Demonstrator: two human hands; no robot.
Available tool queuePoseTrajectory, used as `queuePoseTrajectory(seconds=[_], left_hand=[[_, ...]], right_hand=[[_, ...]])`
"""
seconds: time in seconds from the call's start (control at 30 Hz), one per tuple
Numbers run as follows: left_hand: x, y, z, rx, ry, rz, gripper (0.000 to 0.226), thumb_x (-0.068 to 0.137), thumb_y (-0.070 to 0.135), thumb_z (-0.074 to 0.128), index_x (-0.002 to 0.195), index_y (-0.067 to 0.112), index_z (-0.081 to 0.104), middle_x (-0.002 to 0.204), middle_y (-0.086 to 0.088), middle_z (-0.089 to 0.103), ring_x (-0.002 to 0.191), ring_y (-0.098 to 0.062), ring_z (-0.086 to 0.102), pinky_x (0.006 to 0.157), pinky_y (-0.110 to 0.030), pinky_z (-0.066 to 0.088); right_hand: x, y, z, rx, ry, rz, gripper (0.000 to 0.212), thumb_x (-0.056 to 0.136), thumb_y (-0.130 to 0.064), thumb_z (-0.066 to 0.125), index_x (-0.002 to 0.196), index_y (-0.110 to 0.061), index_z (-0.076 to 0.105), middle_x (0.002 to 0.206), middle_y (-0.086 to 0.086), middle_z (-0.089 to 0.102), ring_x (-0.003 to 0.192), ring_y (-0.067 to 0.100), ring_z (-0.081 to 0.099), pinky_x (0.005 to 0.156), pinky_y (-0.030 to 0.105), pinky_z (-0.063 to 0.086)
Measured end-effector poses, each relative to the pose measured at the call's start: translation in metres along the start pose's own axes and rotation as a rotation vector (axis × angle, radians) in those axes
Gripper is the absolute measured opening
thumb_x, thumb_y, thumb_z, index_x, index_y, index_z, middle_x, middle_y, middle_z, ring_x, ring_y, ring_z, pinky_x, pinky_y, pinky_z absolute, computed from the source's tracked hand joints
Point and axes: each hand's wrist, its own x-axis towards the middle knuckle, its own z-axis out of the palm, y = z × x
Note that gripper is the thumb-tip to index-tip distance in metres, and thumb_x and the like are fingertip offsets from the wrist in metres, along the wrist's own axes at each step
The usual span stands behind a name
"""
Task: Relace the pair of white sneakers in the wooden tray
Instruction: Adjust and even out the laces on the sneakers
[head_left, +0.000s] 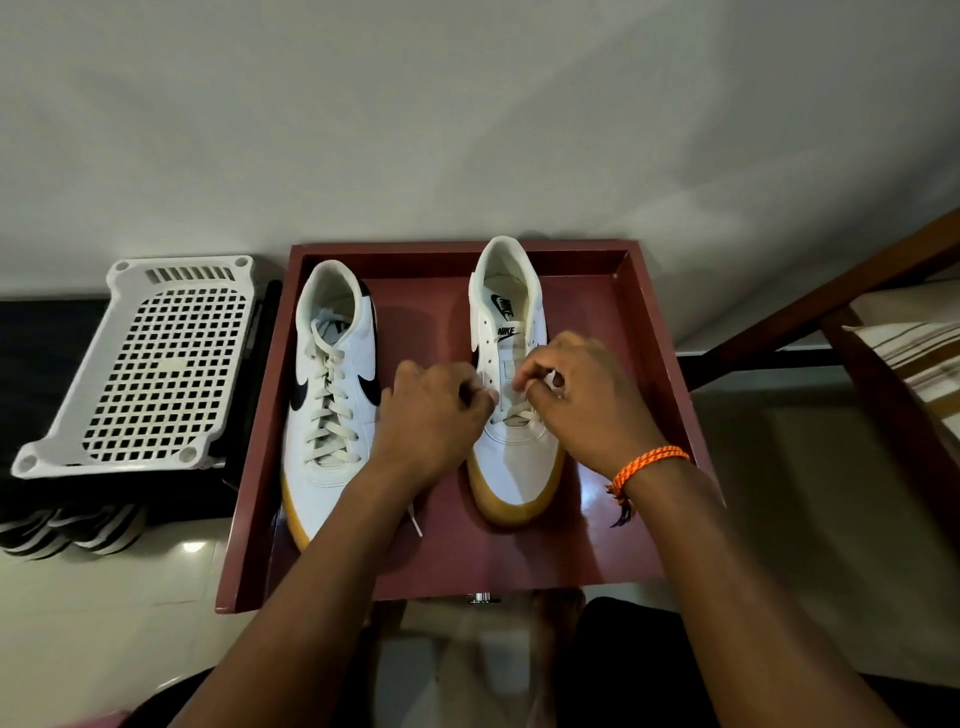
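1. Fingers (475, 392) of your left hand (431, 415) are curled tight, pinching the lace (519, 413) at the left edge of the right sneaker (511, 384).
2. Your right hand (576, 400) has its fingertips bent in above the tongue of that same shoe, pinching what looks like the other run of the lace; how firmly, you cannot tell from here.
3. That right sneaker sits toe toward you in the right half of the wooden tray (660, 332), its heel at the far rim. Only its lowest eyelets carry lace; the upper holes show bare.
4. Your left sneaker (332, 395) lies in the left half of the tray, laced up most of its length, with a loose lace tip (415, 522) trailing on the tray floor near your left forearm.
5. An orange braided wristband (649, 462) circles your right wrist.
6. Just beside the tray on the left, a white perforated plastic rack (150, 369) rests tilted on a dark surface, and striped slippers (72, 530) lie on the floor below it.
7. Wooden furniture legs (852, 332) stand to the right, apart from the tray.
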Motion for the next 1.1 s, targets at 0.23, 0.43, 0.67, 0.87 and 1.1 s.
queuePoseTrajectory(seconds=[0.23,0.43,0.67,0.87,1.1], left_hand=[[0.002,0.006,-0.009,-0.252,-0.041,-0.084,0.016,0.089,0.013,0.073,0.082,0.023,0.063,0.074,0.005,0.072,0.067,-0.009,0.065,0.063,-0.021,0.047],[0.003,0.004,-0.013,-0.452,-0.034,-0.081,0.023,0.091,0.002,0.07,0.097,0.024,0.073,0.082,0.001,0.073,0.072,-0.008,0.068,0.07,-0.026,0.051],[-0.01,0.034,-0.031,-0.497,0.194,0.324,0.019,0.09,0.003,0.076,0.098,0.02,0.076,0.086,0.007,0.07,0.093,-0.018,0.066,0.084,-0.019,0.05],[-0.001,0.025,-0.016,-0.73,0.123,0.166,0.023,0.108,-0.002,0.05,0.12,0.008,0.067,0.08,-0.003,0.07,0.071,-0.015,0.066,0.07,-0.03,0.054],[-0.003,0.029,-0.019,-0.835,0.011,0.109,0.036,0.105,-0.009,0.048,0.119,0.011,0.074,0.077,-0.007,0.063,0.071,-0.021,0.061,0.07,-0.034,0.053]], right_hand=[[-0.002,0.001,-0.002,-0.05,-0.039,0.019,0.013,0.094,-0.018,0.067,0.09,-0.031,0.066,0.091,-0.012,0.061,0.091,0.01,0.048,0.081,0.035,0.047],[-0.002,-0.007,0.004,-0.14,0.086,-0.047,0.01,0.09,-0.021,0.072,0.094,-0.03,0.071,0.089,-0.013,0.054,0.093,0.013,0.043,0.078,0.028,0.033],[-0.012,-0.029,0.028,0.105,-0.001,-0.071,0.027,0.098,-0.024,0.067,0.075,-0.026,0.052,0.062,-0.01,0.051,0.057,0.009,0.053,0.053,0.037,0.04],[-0.005,-0.033,0.015,0.145,0.373,-0.198,0.022,0.096,-0.005,0.057,0.106,-0.011,0.076,0.097,0.0,0.071,0.087,0.018,0.067,0.074,0.031,0.054],[0.002,-0.024,-0.019,0.436,0.64,-0.175,0.014,0.103,-0.01,0.069,0.109,-0.008,0.081,0.099,0.0,0.077,0.095,0.012,0.073,0.083,0.029,0.057]])
